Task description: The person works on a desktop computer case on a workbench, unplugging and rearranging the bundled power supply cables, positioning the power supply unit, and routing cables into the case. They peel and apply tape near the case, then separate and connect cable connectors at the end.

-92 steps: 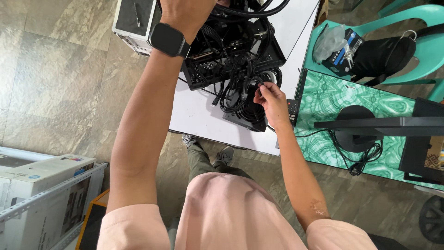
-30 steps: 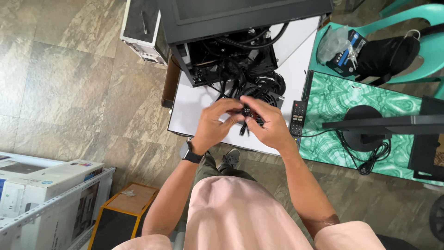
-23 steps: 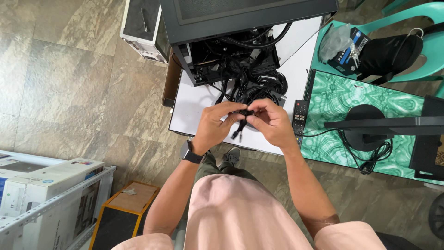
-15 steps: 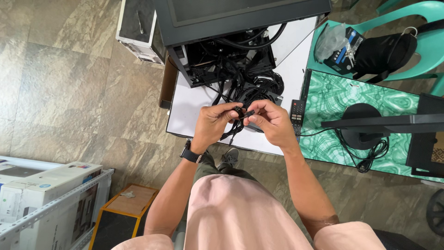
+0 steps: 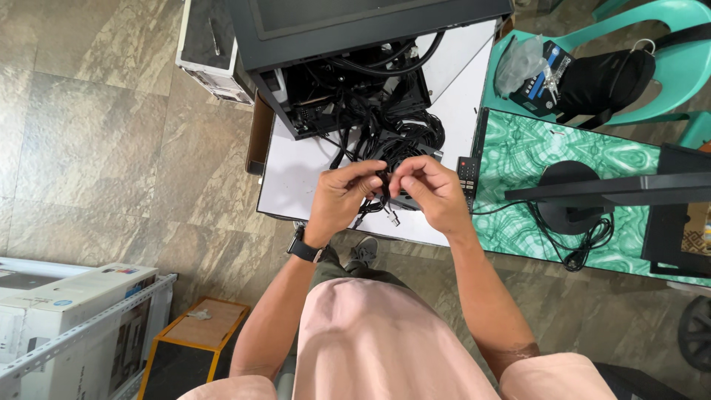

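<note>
Head view. The left hand [image 5: 342, 194] and right hand [image 5: 432, 191] meet above the near edge of the white table [image 5: 296, 178]. The fingertips of both hands pinch a thin black cable [image 5: 383, 185] between them; the remaining fingers are curled in. Loose ends with small pale connectors [image 5: 392, 218] hang just below the hands.

Handling: the cable appears light, limp and flexible, with a smooth sheath that may slip. Judged best gripped at the rigid connector body, not on the wire, since small plugs and pins are probably fragile.

The cable leads back to a tangled black bundle [image 5: 392, 137] spilling from the open computer case [image 5: 333, 89], a hard-edged metal and plastic box. Beside the table stands a glossy green marbled surface [image 5: 518, 163] carrying a monitor stand [image 5: 566, 196] and a remote [image 5: 468, 178].
</note>
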### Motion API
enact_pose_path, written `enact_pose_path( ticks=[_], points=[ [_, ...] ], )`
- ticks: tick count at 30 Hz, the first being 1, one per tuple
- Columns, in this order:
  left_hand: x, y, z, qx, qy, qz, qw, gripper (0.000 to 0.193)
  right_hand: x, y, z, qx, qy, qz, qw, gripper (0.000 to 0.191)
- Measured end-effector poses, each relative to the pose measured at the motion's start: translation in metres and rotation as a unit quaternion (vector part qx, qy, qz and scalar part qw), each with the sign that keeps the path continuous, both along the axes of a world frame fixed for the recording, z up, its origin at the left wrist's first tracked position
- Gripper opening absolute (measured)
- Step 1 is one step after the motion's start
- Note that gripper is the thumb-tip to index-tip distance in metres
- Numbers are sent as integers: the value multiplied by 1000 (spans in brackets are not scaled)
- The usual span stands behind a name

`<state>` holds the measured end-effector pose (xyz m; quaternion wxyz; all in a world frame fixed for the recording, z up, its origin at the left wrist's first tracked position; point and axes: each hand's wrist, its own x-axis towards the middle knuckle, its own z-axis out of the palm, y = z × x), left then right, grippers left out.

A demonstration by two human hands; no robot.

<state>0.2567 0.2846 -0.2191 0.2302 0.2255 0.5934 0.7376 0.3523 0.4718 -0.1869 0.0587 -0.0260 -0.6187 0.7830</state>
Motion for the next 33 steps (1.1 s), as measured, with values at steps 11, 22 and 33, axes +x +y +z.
enact_pose_path(
  ticks=[11,22,33],
  points=[
    [3,4,-43,187,-234,-8,954,25,12,-8,44,314,162,77,932,43],
    [9,10,-37,172,-246,-5,954,28,15,-25,27,413,151,-26,898,27],
    [14,10,48,-68,167,94,979,31,0,-12,-31,-204,-41,-46,977,25]
  ],
)
